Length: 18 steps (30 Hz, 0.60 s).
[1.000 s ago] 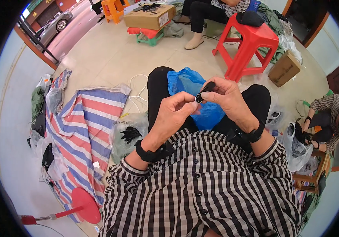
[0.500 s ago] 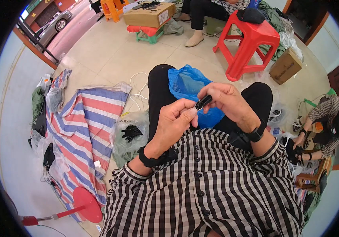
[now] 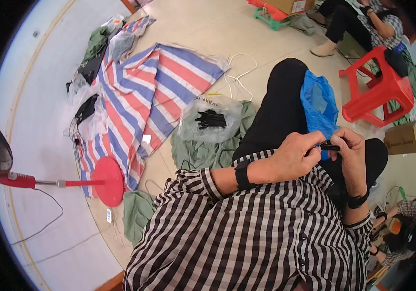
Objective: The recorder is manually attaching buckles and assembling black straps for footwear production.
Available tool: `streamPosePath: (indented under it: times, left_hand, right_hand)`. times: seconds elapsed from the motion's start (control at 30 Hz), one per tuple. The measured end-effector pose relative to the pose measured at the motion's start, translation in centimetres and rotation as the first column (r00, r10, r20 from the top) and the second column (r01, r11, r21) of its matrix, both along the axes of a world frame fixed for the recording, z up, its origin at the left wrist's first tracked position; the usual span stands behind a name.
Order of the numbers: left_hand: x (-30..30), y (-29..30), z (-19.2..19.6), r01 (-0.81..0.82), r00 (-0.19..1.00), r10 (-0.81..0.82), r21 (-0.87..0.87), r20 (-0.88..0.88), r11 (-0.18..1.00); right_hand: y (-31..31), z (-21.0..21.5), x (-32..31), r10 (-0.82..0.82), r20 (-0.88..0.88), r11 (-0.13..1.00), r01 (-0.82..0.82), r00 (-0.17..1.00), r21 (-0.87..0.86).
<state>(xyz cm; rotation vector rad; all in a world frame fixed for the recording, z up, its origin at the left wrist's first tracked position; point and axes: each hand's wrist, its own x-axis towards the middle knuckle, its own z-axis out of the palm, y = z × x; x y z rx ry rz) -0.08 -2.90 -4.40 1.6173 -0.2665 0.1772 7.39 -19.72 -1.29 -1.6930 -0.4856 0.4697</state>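
Observation:
Above my lap, my left hand [image 3: 296, 157] and my right hand [image 3: 351, 157] meet at a small, slim black piece [image 3: 331, 147]. Both hands are closed, pinching it between thumbs and fingers, the left at one end and the right at the other. Fingers cover much of the piece, so its exact kind cannot be made out. Just beyond the hands, a crumpled blue plastic bag [image 3: 318, 99] lies open between my thighs. To the left on the floor, a clear plastic bag [image 3: 188, 127] holds a bundle of slim black pieces [image 3: 211, 119].
A striped sheet [image 3: 142, 92] covers floor at the left, beside a red round-based stand [image 3: 108, 181]. Green cloth [image 3: 203, 154] lies under the clear bag. At right are a red stool [image 3: 378, 87], a cardboard box [image 3: 402, 138] and a co-worker [image 3: 402, 233]; another person [image 3: 363, 26] sits farther off.
The view has swung left, so the striped sheet and stand show more fully. My hands stay together, and the black piece has gone from slanted to nearly level.

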Motion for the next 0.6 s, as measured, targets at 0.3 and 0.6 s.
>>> streamPosePath:
  times: [0.3,0.6]
  left_hand:
    - [0.5,1.5,-2.0,0.072,0.987,-0.105,-0.244,-0.123,0.967]
    - [0.0,4.1,2.3,0.078,0.930,-0.233,-0.467,-0.283,0.881]
  right_hand:
    - [1.0,-0.1,-1.0,-0.062,0.235,0.997,0.069,0.970,-0.019]
    - [3.6,2.6,-2.0,0.016,0.803,0.999,0.022,0.596,-0.036]
